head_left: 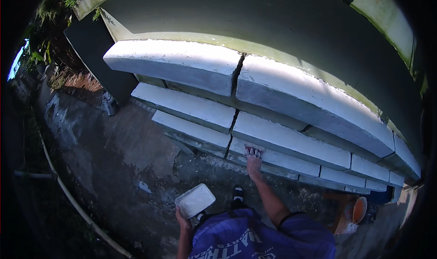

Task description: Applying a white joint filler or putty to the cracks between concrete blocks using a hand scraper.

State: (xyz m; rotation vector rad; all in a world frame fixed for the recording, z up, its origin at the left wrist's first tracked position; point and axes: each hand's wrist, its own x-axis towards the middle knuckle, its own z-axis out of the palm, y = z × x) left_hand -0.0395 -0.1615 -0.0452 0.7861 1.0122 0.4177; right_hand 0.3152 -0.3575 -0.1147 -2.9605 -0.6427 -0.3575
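My left hand (183,218) grips the near left edge of a shallow white rectangular tray (195,200), held low in front of me. Its inside looks whitish; I cannot make out what lies in it. My right arm reaches forward, and my right hand (253,161) presses down on the white-coated top of a long concrete block (287,160) in the lowest row. Whitish smears cover its bent fingers. A thin, pale flat piece (259,147) shows at the fingertips, too small to name.
Longer white-topped blocks (177,61) rise behind in stepped rows, split by dark vertical gaps, against a greenish wall (218,18). An orange bucket (359,210) lies at right. A dark upright panel (98,59) stands left. A pale pole (73,200) runs along the wet floor's edge.
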